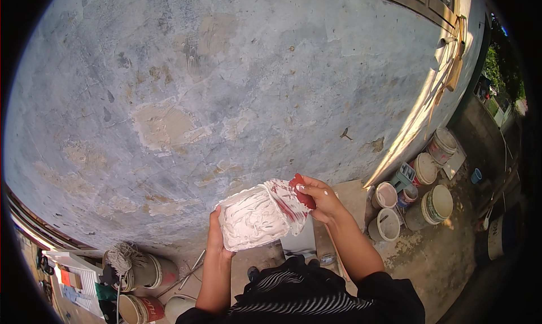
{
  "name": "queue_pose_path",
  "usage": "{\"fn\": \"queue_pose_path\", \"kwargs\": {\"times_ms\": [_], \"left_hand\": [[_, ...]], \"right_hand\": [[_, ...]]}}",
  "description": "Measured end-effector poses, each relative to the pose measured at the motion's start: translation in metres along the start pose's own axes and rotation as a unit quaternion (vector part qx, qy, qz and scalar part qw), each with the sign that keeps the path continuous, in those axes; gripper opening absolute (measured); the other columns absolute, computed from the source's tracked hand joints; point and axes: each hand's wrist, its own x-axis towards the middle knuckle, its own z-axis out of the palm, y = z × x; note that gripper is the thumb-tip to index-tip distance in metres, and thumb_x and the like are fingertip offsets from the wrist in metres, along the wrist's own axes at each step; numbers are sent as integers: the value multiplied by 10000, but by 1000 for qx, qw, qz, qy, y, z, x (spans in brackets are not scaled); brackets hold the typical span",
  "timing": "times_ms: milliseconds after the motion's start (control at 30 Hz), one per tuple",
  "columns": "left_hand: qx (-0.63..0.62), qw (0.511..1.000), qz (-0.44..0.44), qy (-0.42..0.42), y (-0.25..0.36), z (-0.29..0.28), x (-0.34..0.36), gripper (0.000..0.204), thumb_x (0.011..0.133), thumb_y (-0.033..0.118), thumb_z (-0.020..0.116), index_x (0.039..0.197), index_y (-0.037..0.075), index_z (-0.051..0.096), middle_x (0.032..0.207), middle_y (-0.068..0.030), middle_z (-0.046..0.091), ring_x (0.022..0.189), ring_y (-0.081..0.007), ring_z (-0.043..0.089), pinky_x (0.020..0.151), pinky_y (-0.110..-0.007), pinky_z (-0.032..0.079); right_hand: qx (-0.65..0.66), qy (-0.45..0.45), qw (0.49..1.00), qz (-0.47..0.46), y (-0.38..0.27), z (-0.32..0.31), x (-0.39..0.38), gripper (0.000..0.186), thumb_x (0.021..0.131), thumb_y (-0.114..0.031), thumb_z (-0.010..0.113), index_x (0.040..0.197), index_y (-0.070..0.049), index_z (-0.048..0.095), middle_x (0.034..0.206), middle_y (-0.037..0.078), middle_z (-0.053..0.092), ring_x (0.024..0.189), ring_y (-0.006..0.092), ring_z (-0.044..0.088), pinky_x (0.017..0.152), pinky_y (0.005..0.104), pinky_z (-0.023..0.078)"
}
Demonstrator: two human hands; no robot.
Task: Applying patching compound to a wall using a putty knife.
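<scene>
The left hand [215, 233] is closed around the near edge of a flat plasterer's board [251, 218], keeping it roughly level at chest height so the thick white putty [254, 214] heaped on it stays put. The right hand [322, 198] is wrapped shut on the red handle of a putty knife [289, 202], whose smeared blade lies across the board's right edge, probably to scrape up a load. Close ahead rises the patchy grey wall [226, 81]; buckets [435, 202] stand at its foot.
</scene>
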Motion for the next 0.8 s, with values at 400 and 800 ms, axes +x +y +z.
{"fn": "queue_pose_path", "kwargs": {"times_ms": [400, 800], "left_hand": [[-2, 1000, 1, -7, 0, -7, 7, 629, 1003, 463, 399, 1403, -20, 457, 1349, -195, 581, 1187, -335, 611, 1001, -445, 510], [-7, 1000, 22, 1, 4, -5, 3, 643, 1007, 474, 387, 1421, -16, 440, 1376, -192, 562, 1216, -333, 592, 1017, -449, 497]], "right_hand": [[-17, -42, 998, -41, -1, -16, -3, 261, 952, -42, 556, 1205, 16, 586, 1079, 90, 682, 963, 153, 660, 875, 293, 527], [-35, -81, 993, -75, -12, -30, -10, 200, 948, -30, 560, 1144, -8, 594, 1021, 59, 679, 934, 126, 646, 860, 268, 510]]}}
